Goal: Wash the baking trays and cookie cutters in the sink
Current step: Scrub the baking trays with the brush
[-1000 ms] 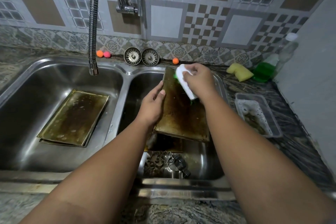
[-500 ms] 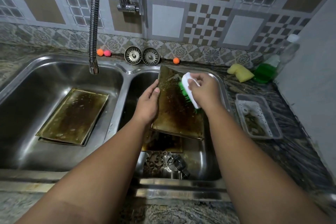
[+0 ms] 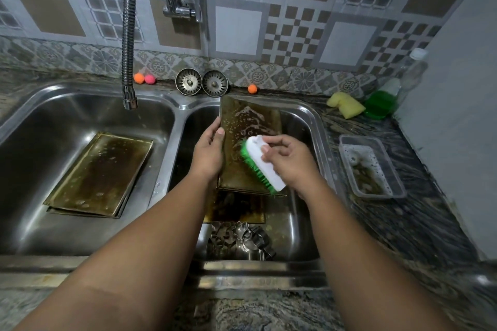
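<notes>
in the right basin of the stainless steel double sink (image 3: 185, 105) we hold the browned rectangular metal baking tray (image 3: 250, 126) tilted, far edge raised at the far rim, near edge low over a second dark tray (image 3: 234, 209) on the basin floor. the left hand (image 3: 208, 153) grips the tray's left edge, thumb on the upper face, fingers going under the edge. the right hand (image 3: 289, 161) is curled round the white plastic scrubbing brush with green bristles (image 3: 265, 166), pressing the bristles on the soapy face near the near right corner. we judge the tray stiff, thin and light, but slippery with suds; its raised edge is the sound place to hold. brush pressure may slide it, so we brace opposite the stroke. the small metal cookie cutters (image 3: 247, 239) lie at the near end of the same basin; we judge them light and thin-walled, best pinched by their walls. two stacked greasy trays (image 3: 99, 174) rest in the left basin.
</notes>
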